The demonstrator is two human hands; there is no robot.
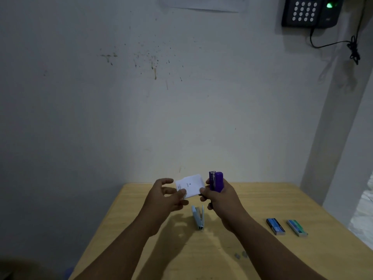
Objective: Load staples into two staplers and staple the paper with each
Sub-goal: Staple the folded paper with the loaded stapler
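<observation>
A small white folded paper (190, 185) is held up above the table between both hands. My left hand (168, 196) pinches its left edge with thumb and fingers. My right hand (219, 199) grips a purple stapler (216, 181) upright, and its fingertips touch the paper's right edge. A light blue stapler (198, 217) lies on the wooden table (262, 201) just below the hands, untouched. Two staple boxes lie to the right: a dark blue one (275, 226) and a green one (297, 227).
A few small grey staple pieces (241, 255) lie on the table near my right forearm. The table backs onto a stained white wall. A black keypad device (308, 11) with a dangling cable hangs at the upper right.
</observation>
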